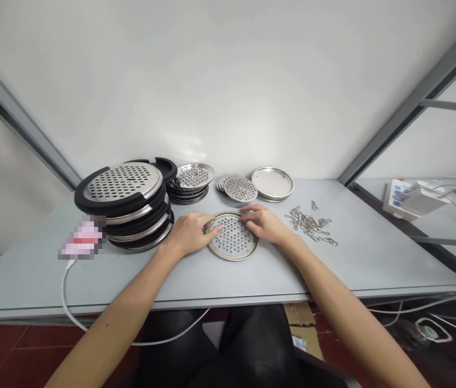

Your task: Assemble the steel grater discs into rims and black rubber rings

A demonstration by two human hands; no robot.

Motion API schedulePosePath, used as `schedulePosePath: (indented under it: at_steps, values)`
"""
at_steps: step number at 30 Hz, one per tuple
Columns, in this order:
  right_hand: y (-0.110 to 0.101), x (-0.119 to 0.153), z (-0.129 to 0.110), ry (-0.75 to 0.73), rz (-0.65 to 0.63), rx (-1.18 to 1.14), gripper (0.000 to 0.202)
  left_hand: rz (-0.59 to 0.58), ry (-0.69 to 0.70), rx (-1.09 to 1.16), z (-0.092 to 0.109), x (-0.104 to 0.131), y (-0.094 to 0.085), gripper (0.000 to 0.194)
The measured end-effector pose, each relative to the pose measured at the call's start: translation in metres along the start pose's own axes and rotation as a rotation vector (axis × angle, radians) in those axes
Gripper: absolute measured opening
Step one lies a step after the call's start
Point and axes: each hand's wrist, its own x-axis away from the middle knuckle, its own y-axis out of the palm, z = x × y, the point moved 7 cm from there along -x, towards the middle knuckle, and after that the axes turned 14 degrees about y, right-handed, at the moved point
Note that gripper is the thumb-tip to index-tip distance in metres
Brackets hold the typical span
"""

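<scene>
A round metal tray with a perforated disc (233, 237) inside it lies flat on the grey table (228, 280) in front of me. My left hand (193, 231) grips its left rim, the thumb over the disc's edge. At the upper right of the rim is my right hand (264, 223), its fingers slightly apart and touching the rim and disc. Behind the tray sit a small pile of loose perforated discs (240, 188) and a stack of plain round trays (272, 183). Several small metal clips (308, 223) are scattered right of my right hand.
At the left stands a tall stack of black-rimmed perforated plates (123, 188), with a shorter stack of metal trays (193, 178) beyond. A white cable (64, 291) hangs over the front edge. A power strip (401, 199) is at the far right, past the metal frame.
</scene>
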Motion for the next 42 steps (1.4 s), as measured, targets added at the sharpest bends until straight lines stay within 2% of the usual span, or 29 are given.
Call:
schedulePosePath:
  at_steps: [2, 5, 10, 14, 20, 33, 39, 42]
  values:
    - [0.002, 0.0, 0.0, 0.001, -0.023, 0.005, 0.032, 0.017, 0.078, 0.048, 0.004, -0.001, 0.002, 0.033]
    - [0.004, 0.001, -0.004, -0.007, -0.052, -0.021, 0.035, -0.029, 0.158, 0.146, 0.009, -0.001, 0.009, 0.059]
    - [0.008, 0.001, -0.007, -0.028, -0.092, -0.065, 0.038, -0.191, 0.144, 0.248, 0.007, 0.002, 0.026, 0.098]
    - [0.008, 0.0, -0.006, -0.025, -0.09, -0.068, 0.039, -0.251, 0.14, 0.273, 0.006, 0.004, 0.028, 0.108]
    - [0.008, 0.001, -0.007, -0.022, -0.096, -0.065, 0.039, -0.276, 0.07, 0.253, 0.003, 0.005, 0.029, 0.11]
    - [0.007, 0.0, -0.007, -0.032, -0.042, 0.006, 0.039, -0.159, 0.091, 0.269, 0.003, 0.002, 0.023, 0.071]
    - [0.012, -0.003, -0.004, -0.04, -0.049, 0.004, 0.039, -0.161, 0.084, 0.251, 0.005, 0.001, 0.023, 0.069]
    - [0.013, -0.004, -0.002, -0.046, -0.042, -0.017, 0.039, -0.155, 0.102, 0.239, 0.006, 0.001, 0.024, 0.076]
